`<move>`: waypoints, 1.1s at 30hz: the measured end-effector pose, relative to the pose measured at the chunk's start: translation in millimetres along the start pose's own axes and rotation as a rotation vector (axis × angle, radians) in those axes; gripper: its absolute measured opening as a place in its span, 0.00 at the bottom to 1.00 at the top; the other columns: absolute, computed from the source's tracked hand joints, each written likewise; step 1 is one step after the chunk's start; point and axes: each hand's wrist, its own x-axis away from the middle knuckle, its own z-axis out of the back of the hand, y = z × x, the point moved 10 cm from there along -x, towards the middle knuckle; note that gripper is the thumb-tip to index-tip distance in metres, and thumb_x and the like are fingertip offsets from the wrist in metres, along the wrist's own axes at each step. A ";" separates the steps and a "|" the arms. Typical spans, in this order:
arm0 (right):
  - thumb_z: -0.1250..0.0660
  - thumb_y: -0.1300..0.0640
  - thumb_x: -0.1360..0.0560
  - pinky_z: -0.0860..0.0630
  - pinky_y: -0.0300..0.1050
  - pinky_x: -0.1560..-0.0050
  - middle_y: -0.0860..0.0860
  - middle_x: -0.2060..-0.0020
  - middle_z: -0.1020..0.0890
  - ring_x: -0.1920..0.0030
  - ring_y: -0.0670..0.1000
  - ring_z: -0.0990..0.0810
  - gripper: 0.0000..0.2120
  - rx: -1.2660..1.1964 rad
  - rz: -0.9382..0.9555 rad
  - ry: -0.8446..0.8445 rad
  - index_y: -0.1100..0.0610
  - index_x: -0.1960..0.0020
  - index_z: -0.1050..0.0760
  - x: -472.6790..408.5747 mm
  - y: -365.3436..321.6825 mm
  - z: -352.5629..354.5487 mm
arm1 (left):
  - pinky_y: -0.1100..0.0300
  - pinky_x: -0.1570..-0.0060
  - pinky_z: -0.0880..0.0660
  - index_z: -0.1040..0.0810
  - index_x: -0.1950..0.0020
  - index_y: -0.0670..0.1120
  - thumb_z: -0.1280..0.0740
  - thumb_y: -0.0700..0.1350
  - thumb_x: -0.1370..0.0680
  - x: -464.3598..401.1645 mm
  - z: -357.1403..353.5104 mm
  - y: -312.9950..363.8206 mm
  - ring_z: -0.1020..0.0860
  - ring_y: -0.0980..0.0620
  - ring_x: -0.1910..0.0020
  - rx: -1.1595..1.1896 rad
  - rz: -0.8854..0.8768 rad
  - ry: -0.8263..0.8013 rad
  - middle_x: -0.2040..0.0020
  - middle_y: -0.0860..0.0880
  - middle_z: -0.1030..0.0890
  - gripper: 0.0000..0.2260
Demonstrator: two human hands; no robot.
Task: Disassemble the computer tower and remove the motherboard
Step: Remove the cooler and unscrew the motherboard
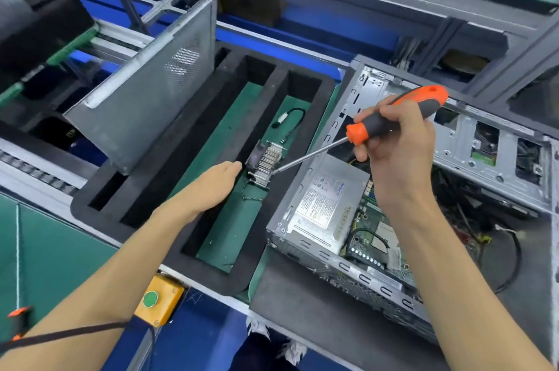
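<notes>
Open steel computer tower lies on the desk, green motherboard inside. Beside it, black foam tray holds finned metal heatsink. Right hand grips orange-grey screwdriver; left hand flat, fingers relaxed, near heatsink.

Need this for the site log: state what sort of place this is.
Likely an electronics disassembly line. A roller conveyor runs behind a foam sorting tray, a yellow push-button box sits at the bench edge, and an opened computer tower is being stripped.
</notes>
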 end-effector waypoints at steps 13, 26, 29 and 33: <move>0.37 0.55 0.37 0.42 0.33 0.78 0.51 0.73 0.23 0.77 0.51 0.34 0.04 0.123 0.220 0.249 0.49 0.70 0.25 32.9 -85.0 130.6 | 0.59 0.53 0.21 0.19 0.53 0.47 0.37 0.44 0.18 83.5 -63.3 262.0 0.18 0.53 0.58 0.160 -0.734 -0.119 0.60 0.51 0.17 0.09; 0.30 0.55 0.32 0.28 0.42 0.77 0.66 0.63 0.23 0.75 0.58 0.23 0.16 0.553 0.216 0.245 0.46 0.52 0.35 64.7 -82.8 212.1 | 0.59 0.62 0.28 0.20 0.48 0.54 0.25 0.50 0.27 56.2 -266.6 217.4 0.24 0.58 0.60 -0.880 -0.636 -0.755 0.57 0.59 0.24 0.10; 0.29 0.54 0.27 0.27 0.41 0.75 0.61 0.65 0.22 0.76 0.53 0.23 0.16 0.664 0.246 0.233 0.42 0.49 0.35 65.1 -76.2 217.3 | 0.59 0.61 0.25 0.21 0.55 0.55 0.31 0.39 0.24 36.8 -256.4 209.2 0.23 0.57 0.59 -0.935 -0.570 -0.681 0.59 0.58 0.24 0.09; 0.31 0.50 0.26 0.28 0.38 0.77 0.63 0.65 0.21 0.76 0.58 0.25 0.12 0.676 0.247 0.297 0.44 0.50 0.35 67.4 -66.9 229.7 | 0.56 0.45 0.25 0.25 0.51 0.55 0.39 0.40 0.22 22.9 -232.9 213.8 0.23 0.50 0.47 -0.992 -0.570 -0.593 0.50 0.53 0.22 0.09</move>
